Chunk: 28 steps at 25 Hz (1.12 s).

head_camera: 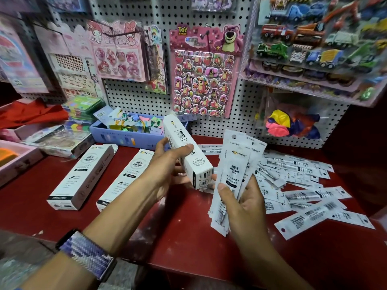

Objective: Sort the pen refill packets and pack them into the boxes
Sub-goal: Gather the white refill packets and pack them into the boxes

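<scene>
The left hand (167,164) grips a white refill box (186,151) above the red counter (178,231), thumb curled over its top face and fingers wrapped beneath. The box's long axis runs from the near right, where its closed end faces the camera, up and away toward the pegboard wall (136,95). Just right of this box, the right hand (240,201) pinches a fanned stack of refill packets (232,172), thumb pressed on the front packet; the packets stand upright, hang-holes at the top. How many packets the stack holds cannot be told.

Further right of the held box, a loose pile of packets (303,185) lies flat on the counter, pointing in mixed directions; too many overlap to count. Left of the held box, 2 more white boxes lie flat, side by side, long axes slanting away to the right: the far-left box (81,176) and the nearer box (125,176).

Behind the held box sits a blue tray (125,137) of coloured clips. On the pegboard above hang a pink bear sticker sheet (203,80) and a toy truck pack (314,38). A purple woven watch band (88,254) wraps the left wrist.
</scene>
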{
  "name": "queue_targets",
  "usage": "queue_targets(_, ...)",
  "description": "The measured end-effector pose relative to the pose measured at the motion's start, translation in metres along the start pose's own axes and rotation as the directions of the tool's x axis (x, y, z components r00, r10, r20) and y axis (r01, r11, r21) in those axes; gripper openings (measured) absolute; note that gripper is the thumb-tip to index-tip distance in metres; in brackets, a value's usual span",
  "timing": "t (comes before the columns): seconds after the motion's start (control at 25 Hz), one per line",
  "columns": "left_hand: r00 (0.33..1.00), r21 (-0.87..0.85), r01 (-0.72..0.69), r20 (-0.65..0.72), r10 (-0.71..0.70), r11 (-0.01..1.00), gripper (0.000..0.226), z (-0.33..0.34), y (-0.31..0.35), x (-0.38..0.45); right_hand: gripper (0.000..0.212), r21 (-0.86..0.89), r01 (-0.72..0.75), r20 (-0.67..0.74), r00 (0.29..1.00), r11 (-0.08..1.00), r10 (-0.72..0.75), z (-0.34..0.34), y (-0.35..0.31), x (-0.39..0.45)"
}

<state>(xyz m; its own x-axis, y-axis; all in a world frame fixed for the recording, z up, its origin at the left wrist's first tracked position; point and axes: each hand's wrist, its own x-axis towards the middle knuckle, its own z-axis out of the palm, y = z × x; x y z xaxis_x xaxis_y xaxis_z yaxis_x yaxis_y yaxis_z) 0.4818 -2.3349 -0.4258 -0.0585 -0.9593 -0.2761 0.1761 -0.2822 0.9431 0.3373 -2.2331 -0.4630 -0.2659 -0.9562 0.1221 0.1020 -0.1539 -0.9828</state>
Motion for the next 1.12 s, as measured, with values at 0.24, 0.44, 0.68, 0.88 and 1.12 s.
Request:
queue_targets(0.24, 0.997, 0.003, -0.069, -0.019, 0.069, 0.998, 0.099, -0.002, -0.002, -0.004, 0.029, 0.034, -0.162, -0.045, 0.986, 0.986, 0.163, -0.001, 0.012, 0.007)
queue_targets(0.44, 0.966, 0.226, -0.248, -0.013, 0.258, 0.942, 0.093, 0.006, -0.007, -0.016, 0.031, -0.138, -0.172, -0.151, 0.977, 0.976, 0.151, -0.01, 0.015, 0.02)
queue_targets(0.68, 0.912, 0.617, -0.365, 0.085, 0.402, 0.698, 0.048, 0.003, -0.013, -0.031, 0.031, -0.209, -0.306, 0.05, 0.945, 0.929, 0.323, -0.005, 0.021, 0.019)
queue_targets(0.88, 0.76, 0.618, -0.61, 0.28, 0.587, 0.496, 0.107, 0.002, -0.014, -0.039, 0.032, -0.231, -0.248, 0.038, 0.964, 0.941, 0.264, -0.006, 0.024, 0.024)
queue_targets(1.12, 0.674, 0.679, -0.663, 0.36, 0.645, 0.314, 0.068, -0.004, -0.008, -0.042, 0.034, -0.262, -0.148, 0.064, 0.983, 0.954, 0.171, -0.008, 0.015, 0.024)
